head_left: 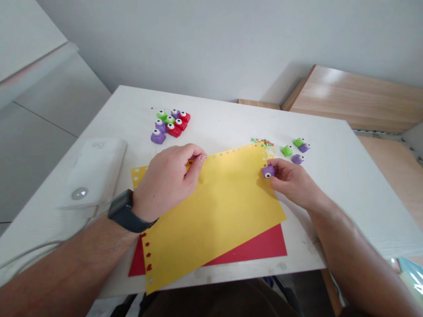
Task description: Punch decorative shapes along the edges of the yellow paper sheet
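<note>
Purple punch (268, 170) is being clamped in right hand (292, 179) at yellow sheet (218, 207)'s right edge; far edge is being pinched by left hand (170, 178). Sheet should be being kept taut, punch square.

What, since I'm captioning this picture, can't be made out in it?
Head view:
Red sheet: mostly hidden under the yellow sheet.
Held purple punch: partly hidden by the right hand.
Paper bits: too small to tell each shape.
Teal object, lower right: cut off by the picture's edge.
</note>
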{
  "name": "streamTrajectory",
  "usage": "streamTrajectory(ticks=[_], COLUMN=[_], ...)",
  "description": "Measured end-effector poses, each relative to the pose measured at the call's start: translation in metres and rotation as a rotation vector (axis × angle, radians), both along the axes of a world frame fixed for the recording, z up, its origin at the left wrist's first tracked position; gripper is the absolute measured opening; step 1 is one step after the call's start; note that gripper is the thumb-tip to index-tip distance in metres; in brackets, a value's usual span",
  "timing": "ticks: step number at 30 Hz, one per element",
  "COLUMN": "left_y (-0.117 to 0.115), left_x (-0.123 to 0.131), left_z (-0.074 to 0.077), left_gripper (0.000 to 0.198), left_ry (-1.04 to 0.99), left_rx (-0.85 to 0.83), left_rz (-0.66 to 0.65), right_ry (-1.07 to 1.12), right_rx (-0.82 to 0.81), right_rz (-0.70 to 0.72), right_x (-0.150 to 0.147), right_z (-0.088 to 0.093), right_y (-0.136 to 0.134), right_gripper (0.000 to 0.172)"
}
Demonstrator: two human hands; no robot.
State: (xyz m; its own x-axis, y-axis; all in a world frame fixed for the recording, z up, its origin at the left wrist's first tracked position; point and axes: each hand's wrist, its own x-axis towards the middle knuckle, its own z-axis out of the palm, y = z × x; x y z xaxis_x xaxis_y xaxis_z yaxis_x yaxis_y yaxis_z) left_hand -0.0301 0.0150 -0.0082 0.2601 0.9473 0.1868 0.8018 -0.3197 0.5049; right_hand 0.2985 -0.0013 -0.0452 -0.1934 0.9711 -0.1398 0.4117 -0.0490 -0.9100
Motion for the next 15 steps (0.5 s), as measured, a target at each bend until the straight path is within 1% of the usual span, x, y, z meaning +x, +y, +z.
streamTrajectory(ticks=[10,15], left_y=[0.0012,0.0007], left_x=[0.0002,-0.0003], left_z=[-0.0023,-0.0019], left_gripper=[0.022,0.022], left_ry=[0.005,0.009], left_rx=[0.027,0.023], left_rz=[-0.005,-0.006], right_ry=[-0.023,-0.017], right_rx=[0.015,0.002], right_rz=[0.011,0.009], right_x=[0.0032,0.0016], right_z=[-0.0047,-0.0035], right_y=[0.0006,0.0004], right_gripper=[0.024,0.023])
